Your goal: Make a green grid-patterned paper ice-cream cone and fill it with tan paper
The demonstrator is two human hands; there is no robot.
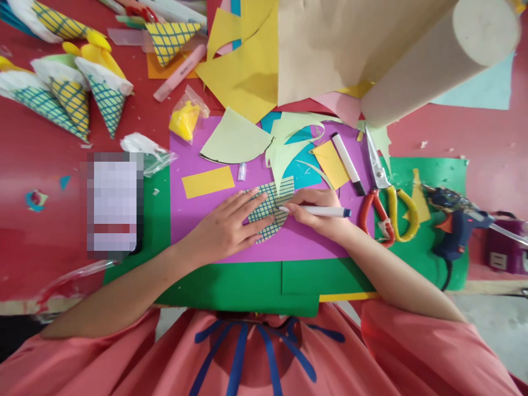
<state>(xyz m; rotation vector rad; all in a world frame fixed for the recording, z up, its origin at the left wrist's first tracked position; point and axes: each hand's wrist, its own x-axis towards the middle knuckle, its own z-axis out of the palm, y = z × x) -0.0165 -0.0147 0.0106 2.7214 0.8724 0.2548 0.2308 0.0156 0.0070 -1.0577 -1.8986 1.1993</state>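
Note:
My left hand (231, 225) lies flat with fingers spread over a pale green paper piece (270, 201) marked with a dark blue grid. In my right hand (319, 212) is a white marker (325, 211) with a dark blue end, its tip at the paper's right part. Lines cross both ways on the left of the piece; toward the right they mostly run one way. Under it is a purple sheet (198, 220). Just above lie a plain pale green fan-shaped paper (235, 137) and a small yellow strip (208, 182).
Scissors (381, 187), a capped marker (347, 162) and a glue gun (457, 220) lie to the right. Gridded paper cones (105, 93) sit at the upper left, above a blurred-out rectangular object (113, 203). A large paper roll (437, 60) stands at the upper right.

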